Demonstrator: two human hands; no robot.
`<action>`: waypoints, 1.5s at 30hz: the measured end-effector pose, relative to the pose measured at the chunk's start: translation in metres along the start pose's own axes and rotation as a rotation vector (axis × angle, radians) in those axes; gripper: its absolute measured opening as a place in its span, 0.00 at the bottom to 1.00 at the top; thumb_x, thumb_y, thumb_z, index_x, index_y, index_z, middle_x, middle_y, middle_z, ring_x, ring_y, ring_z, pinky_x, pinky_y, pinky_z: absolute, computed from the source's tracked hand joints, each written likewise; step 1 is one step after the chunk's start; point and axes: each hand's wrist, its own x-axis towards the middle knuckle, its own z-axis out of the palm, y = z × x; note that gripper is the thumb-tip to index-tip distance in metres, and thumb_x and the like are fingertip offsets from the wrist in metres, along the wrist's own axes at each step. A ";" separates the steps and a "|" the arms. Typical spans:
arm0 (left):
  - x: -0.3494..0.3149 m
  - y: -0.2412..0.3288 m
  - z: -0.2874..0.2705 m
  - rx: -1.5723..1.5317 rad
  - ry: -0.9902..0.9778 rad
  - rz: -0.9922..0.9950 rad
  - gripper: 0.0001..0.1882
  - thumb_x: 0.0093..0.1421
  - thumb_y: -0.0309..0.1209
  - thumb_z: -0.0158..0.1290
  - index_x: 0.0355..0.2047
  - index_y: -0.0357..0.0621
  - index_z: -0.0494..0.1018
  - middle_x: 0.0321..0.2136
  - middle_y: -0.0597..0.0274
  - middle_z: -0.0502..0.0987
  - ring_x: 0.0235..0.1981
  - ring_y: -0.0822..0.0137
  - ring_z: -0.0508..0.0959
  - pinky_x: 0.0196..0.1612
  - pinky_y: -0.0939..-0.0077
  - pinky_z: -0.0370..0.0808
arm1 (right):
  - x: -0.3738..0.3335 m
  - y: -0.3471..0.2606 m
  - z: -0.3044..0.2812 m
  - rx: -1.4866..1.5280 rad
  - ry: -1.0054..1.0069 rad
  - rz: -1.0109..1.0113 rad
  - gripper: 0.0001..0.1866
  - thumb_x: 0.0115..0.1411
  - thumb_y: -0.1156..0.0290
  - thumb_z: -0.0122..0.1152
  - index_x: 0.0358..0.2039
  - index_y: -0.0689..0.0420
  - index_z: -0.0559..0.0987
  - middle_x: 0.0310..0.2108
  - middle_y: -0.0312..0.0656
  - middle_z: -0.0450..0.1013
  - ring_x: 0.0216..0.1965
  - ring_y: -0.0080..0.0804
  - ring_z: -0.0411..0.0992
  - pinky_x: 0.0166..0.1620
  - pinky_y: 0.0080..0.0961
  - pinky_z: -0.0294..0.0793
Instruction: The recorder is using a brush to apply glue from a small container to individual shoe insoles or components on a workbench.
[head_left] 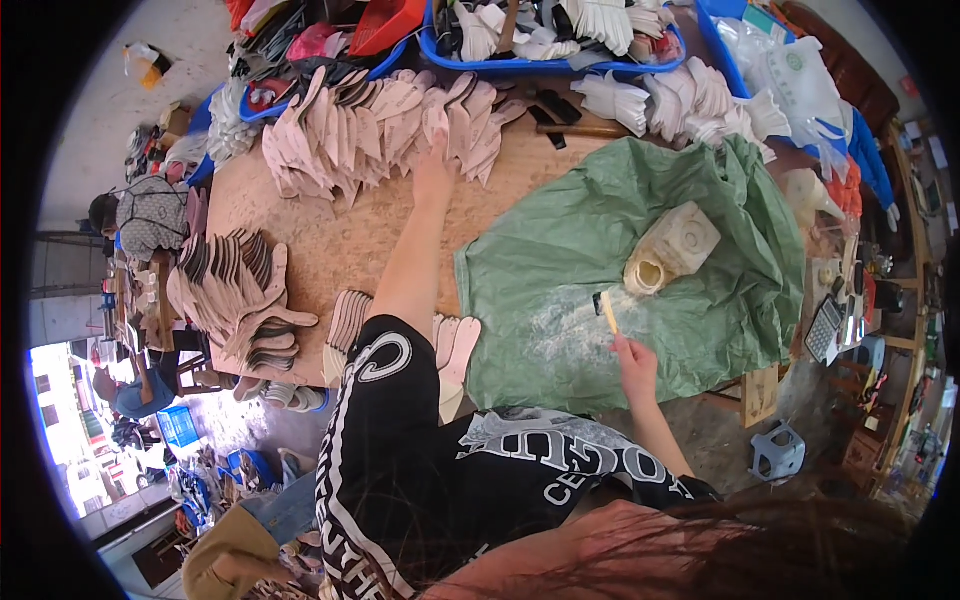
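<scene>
My left arm stretches across the table to a long row of pale pink insoles (350, 140) at the far side. There my left hand (434, 165) closes its fingers on the near end of one insole, which still lies among the others. Over a green plastic sheet (520, 250), my right hand (634, 366) grips a small brush (607, 312) with a yellow handle and dark bristles. The brush points away from me, above a whitish smeared patch. Just beyond it lies a cloudy plastic jug (680, 240) on its side, its open mouth toward me.
More insoles are stacked at the left (235, 290) and by the near edge (350, 315). Blue bins (550, 66) full of shoe parts line the far side. A hammer (585, 130) lies near white pieces. A blue stool (777, 450) stands on the floor; people sit at left.
</scene>
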 end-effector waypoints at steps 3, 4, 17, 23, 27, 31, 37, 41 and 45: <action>-0.008 0.011 0.039 -0.663 0.426 -0.070 0.37 0.53 0.40 0.59 0.56 0.29 0.59 0.37 0.43 0.74 0.39 0.52 0.77 0.40 0.64 0.74 | 0.000 0.002 -0.004 0.048 0.032 0.036 0.19 0.62 0.59 0.56 0.26 0.64 0.80 0.18 0.30 0.67 0.24 0.16 0.61 0.29 0.17 0.61; -0.006 0.007 0.047 -0.665 0.421 -0.072 0.37 0.53 0.40 0.59 0.56 0.29 0.59 0.37 0.43 0.74 0.39 0.52 0.77 0.40 0.64 0.74 | 0.002 0.004 -0.005 0.046 0.034 0.040 0.19 0.62 0.59 0.56 0.26 0.64 0.80 0.18 0.30 0.67 0.24 0.16 0.61 0.29 0.17 0.61; 0.032 0.021 0.057 -0.388 0.020 -0.298 0.27 0.47 0.48 0.62 0.35 0.34 0.74 0.32 0.48 0.79 0.35 0.55 0.79 0.39 0.64 0.74 | 0.011 -0.004 -0.006 0.039 -0.030 0.069 0.18 0.62 0.59 0.57 0.26 0.62 0.81 0.18 0.28 0.65 0.24 0.15 0.59 0.28 0.16 0.58; 0.037 0.002 0.081 -0.330 0.001 -0.318 0.29 0.47 0.51 0.61 0.36 0.36 0.73 0.33 0.47 0.78 0.36 0.51 0.78 0.40 0.61 0.74 | 0.009 -0.006 -0.011 0.003 -0.023 0.062 0.18 0.62 0.59 0.57 0.27 0.62 0.81 0.19 0.30 0.69 0.24 0.16 0.61 0.30 0.17 0.60; -0.008 0.041 0.039 -0.314 -0.112 -0.443 0.32 0.48 0.46 0.61 0.44 0.33 0.67 0.39 0.42 0.75 0.43 0.46 0.74 0.45 0.58 0.72 | 0.009 -0.007 -0.020 -0.014 -0.018 0.058 0.18 0.62 0.60 0.56 0.26 0.63 0.81 0.21 0.31 0.71 0.26 0.17 0.64 0.33 0.17 0.63; -0.117 0.017 0.010 -0.126 -0.008 -0.089 0.29 0.50 0.47 0.58 0.45 0.39 0.67 0.44 0.47 0.68 0.47 0.49 0.69 0.47 0.55 0.68 | 0.023 -0.009 -0.041 -0.088 0.011 -0.015 0.17 0.61 0.61 0.56 0.25 0.63 0.80 0.21 0.31 0.71 0.27 0.18 0.65 0.34 0.18 0.64; -0.342 -0.006 -0.044 0.184 -0.402 0.258 0.41 0.48 0.49 0.59 0.57 0.39 0.60 0.55 0.51 0.63 0.57 0.47 0.60 0.56 0.52 0.59 | 0.046 -0.048 -0.104 -0.612 0.046 0.003 0.25 0.57 0.50 0.56 0.23 0.64 0.78 0.16 0.47 0.69 0.20 0.31 0.67 0.29 0.28 0.66; -0.396 -0.014 -0.059 0.392 -0.573 -0.022 0.44 0.47 0.51 0.59 0.60 0.43 0.57 0.59 0.52 0.60 0.61 0.46 0.56 0.58 0.50 0.57 | 0.070 -0.064 -0.104 -0.867 -0.029 0.033 0.28 0.53 0.44 0.55 0.19 0.60 0.80 0.18 0.49 0.73 0.25 0.44 0.73 0.32 0.35 0.70; -0.394 -0.013 -0.062 0.361 -0.661 -0.136 0.44 0.47 0.51 0.60 0.61 0.50 0.57 0.56 0.53 0.62 0.58 0.48 0.60 0.52 0.49 0.63 | 0.100 -0.066 -0.081 -1.044 -0.071 0.098 0.27 0.55 0.46 0.54 0.21 0.61 0.81 0.21 0.50 0.75 0.28 0.46 0.75 0.33 0.38 0.71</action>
